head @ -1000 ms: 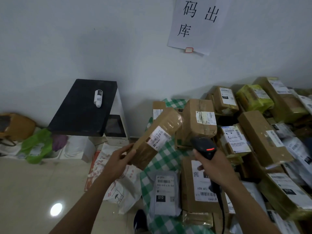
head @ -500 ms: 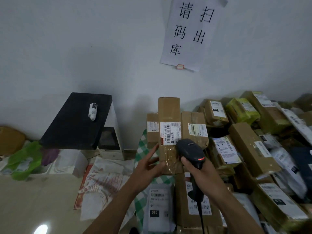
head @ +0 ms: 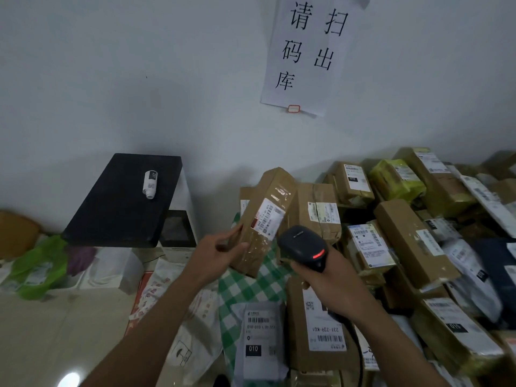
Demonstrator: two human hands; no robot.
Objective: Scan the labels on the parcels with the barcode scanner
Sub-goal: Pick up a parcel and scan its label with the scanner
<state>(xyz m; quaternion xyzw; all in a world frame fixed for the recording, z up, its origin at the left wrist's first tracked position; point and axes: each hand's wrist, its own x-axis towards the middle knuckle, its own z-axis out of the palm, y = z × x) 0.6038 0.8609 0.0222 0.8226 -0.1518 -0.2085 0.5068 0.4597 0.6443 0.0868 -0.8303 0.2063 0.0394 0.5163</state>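
My left hand (head: 216,251) grips the lower end of a long brown cardboard parcel (head: 265,219), which leans to the right above the pile. Its white barcode label (head: 268,217) faces me. My right hand (head: 321,277) holds a black barcode scanner (head: 303,247) by the handle, just right of the parcel's lower half. A red light glows on the scanner's head. The scanner's cable runs down past my right forearm.
Many labelled parcels (head: 413,241) are heaped on a green checked cloth (head: 248,289) at the right. A grey mailer bag (head: 259,339) lies in front. At left a black-topped cabinet (head: 122,202) carries a small white bottle (head: 150,184). A paper sign (head: 310,51) hangs on the wall.
The parcel in my left hand swung from leaning right to upright, then leaned right again. The scanner rose close to its label. The view tilted up, showing more of the sign.
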